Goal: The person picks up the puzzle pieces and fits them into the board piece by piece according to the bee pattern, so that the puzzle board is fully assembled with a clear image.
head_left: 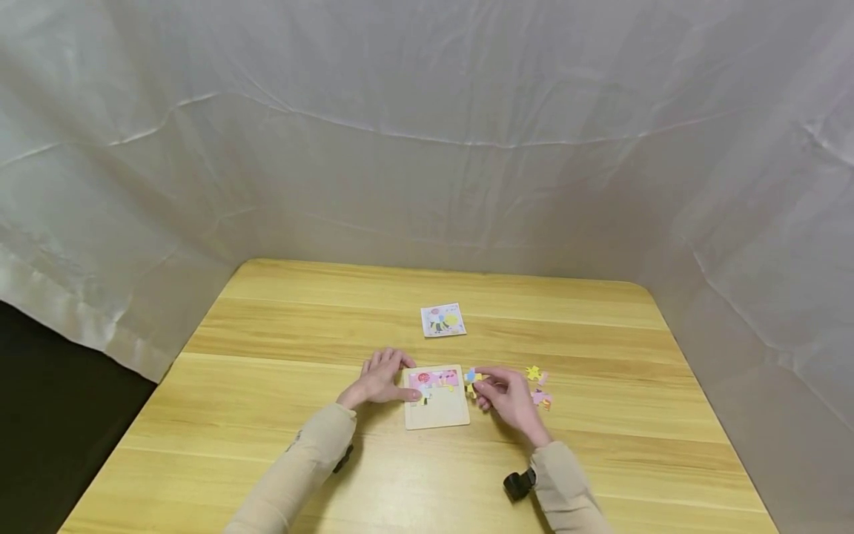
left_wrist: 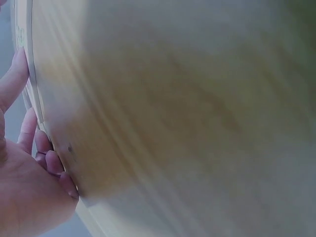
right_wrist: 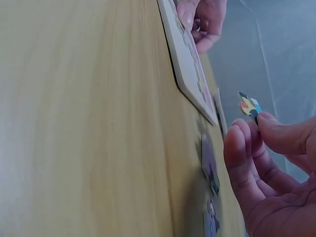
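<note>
From the head camera I see my right hand [head_left: 508, 397] just off the right edge of the pale wooden puzzle tray [head_left: 440, 415], pinching a small, flat jigsaw piece printed in yellow, blue and orange [right_wrist: 249, 107] between thumb and fingertips; the right wrist view shows it held clear of the table, edge-on, with the other fingers loosely curled. I judge the piece to be very light and stiff, thin enough to slip or twist if squeezed on its faces, so the hold belongs on its edges near the middle, away from the little tabs, which look like the weakest parts. My left hand [head_left: 380, 378] lies with straight fingers against the tray's left edge, bracing it; the left wrist view shows the fingertips [left_wrist: 19, 64] touching the rim. The tray looks rigid and light, likely to slide on the smooth light wooden table [head_left: 333, 311] without that brace. Its upper row already carries pink pictured pieces [head_left: 434, 379]. A few loose coloured pieces [head_left: 539, 387] lie just right of my hand, and a small printed picture card [head_left: 443, 320] sits farther back.
</note>
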### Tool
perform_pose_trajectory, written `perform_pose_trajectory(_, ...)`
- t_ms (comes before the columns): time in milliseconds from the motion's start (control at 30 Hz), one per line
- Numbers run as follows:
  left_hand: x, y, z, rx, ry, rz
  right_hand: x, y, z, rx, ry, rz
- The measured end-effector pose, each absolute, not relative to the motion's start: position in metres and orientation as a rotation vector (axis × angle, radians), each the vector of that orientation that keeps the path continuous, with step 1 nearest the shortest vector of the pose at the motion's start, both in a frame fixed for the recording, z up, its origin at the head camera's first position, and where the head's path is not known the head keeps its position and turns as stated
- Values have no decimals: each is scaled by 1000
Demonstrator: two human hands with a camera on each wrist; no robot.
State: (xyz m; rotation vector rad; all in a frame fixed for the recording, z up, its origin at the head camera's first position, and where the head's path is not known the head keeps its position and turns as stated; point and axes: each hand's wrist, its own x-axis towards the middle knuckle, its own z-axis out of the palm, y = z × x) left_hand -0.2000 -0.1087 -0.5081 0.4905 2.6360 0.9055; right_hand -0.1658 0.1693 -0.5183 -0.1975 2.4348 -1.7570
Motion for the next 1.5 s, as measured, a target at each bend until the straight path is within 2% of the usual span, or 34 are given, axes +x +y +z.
perform_pose_trajectory(500,-202,-109,-513,514,2645,922,-160,130,-522,-32,2428,-1851)
perform_pose_trajectory(1500,-201,-104,-510,484,2670,841,-162,110,-525,-112,2594,-1601)
